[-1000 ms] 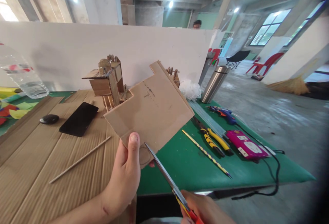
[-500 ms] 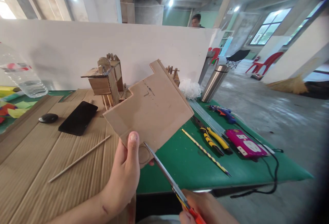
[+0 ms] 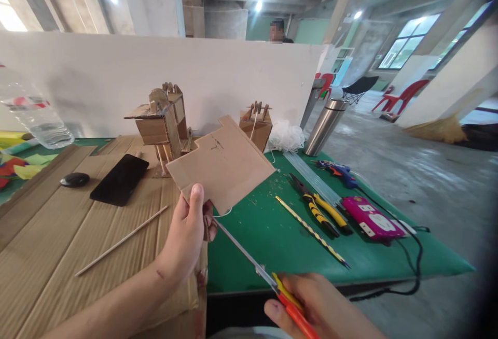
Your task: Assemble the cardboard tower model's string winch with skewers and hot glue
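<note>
- the left hand [image 3: 189, 230] grips a notched cardboard piece [image 3: 223, 168], thumb on top, held up over the green tabletop [image 3: 257, 235];
- the right hand [image 3: 315, 297] is wrapped round red-and-yellow scissors [image 3: 286, 301], blades towards the other hand;
- pliers [image 3: 317, 213] lie beyond a striped pencil [image 3: 312, 232]

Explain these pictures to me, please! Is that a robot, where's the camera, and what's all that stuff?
There's no robot here, just a person with two bare hands. The camera is worn on their head, so you look forward and down, as they do. The left hand holds a flat piece of cardboard. The right hand holds scissors with red and yellow handles. On the left of the table, a big cardboard sheet carries a black phone and a thin stick. On the green surface to the right lie a patterned pencil and pliers.
</note>
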A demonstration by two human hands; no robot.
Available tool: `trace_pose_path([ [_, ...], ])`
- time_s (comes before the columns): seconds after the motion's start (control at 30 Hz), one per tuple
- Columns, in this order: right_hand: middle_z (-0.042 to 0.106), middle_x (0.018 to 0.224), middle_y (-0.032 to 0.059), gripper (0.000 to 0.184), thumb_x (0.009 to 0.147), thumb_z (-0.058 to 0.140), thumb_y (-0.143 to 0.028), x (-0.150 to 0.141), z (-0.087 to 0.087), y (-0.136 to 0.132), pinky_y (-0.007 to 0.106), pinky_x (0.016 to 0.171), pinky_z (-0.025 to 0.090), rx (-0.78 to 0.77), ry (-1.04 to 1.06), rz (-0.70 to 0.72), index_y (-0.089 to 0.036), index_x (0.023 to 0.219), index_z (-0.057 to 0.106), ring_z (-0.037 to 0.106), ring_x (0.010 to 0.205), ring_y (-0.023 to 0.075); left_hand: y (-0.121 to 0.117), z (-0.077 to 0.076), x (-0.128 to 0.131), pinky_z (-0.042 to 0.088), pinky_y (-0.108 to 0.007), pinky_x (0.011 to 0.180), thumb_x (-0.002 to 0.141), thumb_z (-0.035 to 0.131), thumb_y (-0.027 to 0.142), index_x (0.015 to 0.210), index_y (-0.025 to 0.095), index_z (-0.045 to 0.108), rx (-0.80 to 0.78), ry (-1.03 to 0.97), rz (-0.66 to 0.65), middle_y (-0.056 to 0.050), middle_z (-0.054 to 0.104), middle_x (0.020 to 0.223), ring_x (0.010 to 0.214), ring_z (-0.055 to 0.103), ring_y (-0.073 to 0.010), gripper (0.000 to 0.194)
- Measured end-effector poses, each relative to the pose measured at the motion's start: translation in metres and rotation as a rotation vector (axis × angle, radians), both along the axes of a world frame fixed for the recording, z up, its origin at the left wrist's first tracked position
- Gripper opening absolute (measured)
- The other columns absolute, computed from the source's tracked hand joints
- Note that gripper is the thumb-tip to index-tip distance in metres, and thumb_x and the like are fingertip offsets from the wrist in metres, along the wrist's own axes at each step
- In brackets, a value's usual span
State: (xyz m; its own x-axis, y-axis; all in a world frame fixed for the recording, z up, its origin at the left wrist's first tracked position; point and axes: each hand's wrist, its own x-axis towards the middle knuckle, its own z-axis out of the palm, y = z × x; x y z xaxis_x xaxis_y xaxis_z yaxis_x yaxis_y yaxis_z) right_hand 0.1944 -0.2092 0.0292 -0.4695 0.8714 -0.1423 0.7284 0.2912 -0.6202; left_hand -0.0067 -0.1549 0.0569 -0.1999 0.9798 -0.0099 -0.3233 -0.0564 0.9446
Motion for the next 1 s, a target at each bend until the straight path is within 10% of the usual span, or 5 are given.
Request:
trace_pose_path([
  [0.53,0.068,0.072,0.0076,0.049,0.078,0.049,-0.068,0.034,-0.015,0.090,0.029,0.054,0.036,0.349,-0.528,-0.058,-0.020,0.075,0.056,0.066,0.068,0.0276,0.010,-0.003,-0.075,0.024,-0.015,0.032,0.079,0.056,0.052,0.072,0.020,0.039,-0.062,0.453,0.057,0.010,0.033,0.051,0.035,0.031,-0.0033,0.036],
  [1.0,0.069,0.087,0.0130,0.048,0.079,0.049,-0.065,0.007,-0.015,0.127,0.031,0.060,0.042,0.289,-0.537,-0.176,-0.018,0.083,0.059,0.067,0.081,0.0309,0.036,0.003,-0.111,0.030,-0.014,0.030,0.081,0.058,0.030,0.129,0.023,0.033,-0.004,0.635,0.232,0.006,0.054,0.065,0.034,0.037,-0.0036,0.055],
])
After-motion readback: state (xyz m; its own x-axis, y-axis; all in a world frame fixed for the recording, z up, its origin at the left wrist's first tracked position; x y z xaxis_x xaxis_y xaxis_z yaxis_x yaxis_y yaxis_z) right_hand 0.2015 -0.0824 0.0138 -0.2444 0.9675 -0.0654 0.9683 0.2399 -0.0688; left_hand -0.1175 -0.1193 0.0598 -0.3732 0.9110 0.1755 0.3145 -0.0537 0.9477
